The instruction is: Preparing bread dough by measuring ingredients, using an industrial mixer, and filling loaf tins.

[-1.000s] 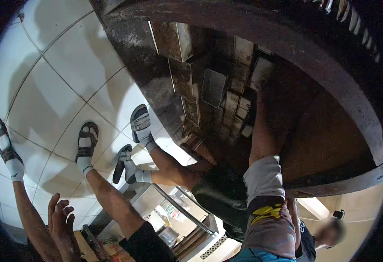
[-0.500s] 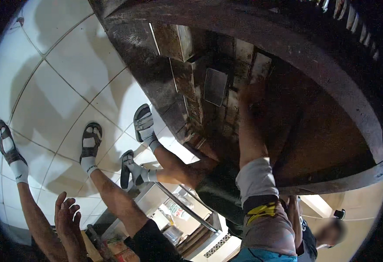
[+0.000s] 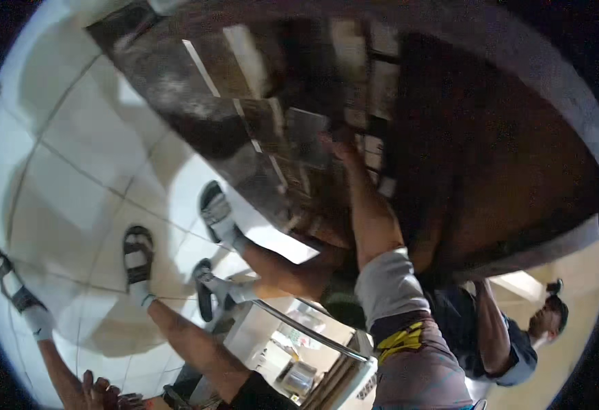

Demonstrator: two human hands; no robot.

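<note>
My right arm, in a grey-and-white sleeve with yellow, reaches into the dark cavity. My right hand (image 3: 339, 142) is at a grey rectangular metal tray (image 3: 306, 140); its blurred fingers do not show whether they grip it. Around the tray are rows of grimy metal boxes and blocks (image 3: 347, 55). My left hand (image 3: 100, 388) is low at the bottom edge, partly cut off, fingers loosely bent and apart, with nothing visible in them.
A curved dark rim (image 3: 552, 75) arches over the cavity. White floor tiles (image 3: 74, 171) lie left. A co-worker's sandalled foot (image 3: 214, 212) is beside the cavity, and a person in dark clothes (image 3: 511, 348) is at right. A trolley with a metal pot (image 3: 296, 376) stands below.
My right hand has moved left and down from the upper blocks to the grey tray. The view has shifted, my left hand sits lower, and more of the person at right shows.
</note>
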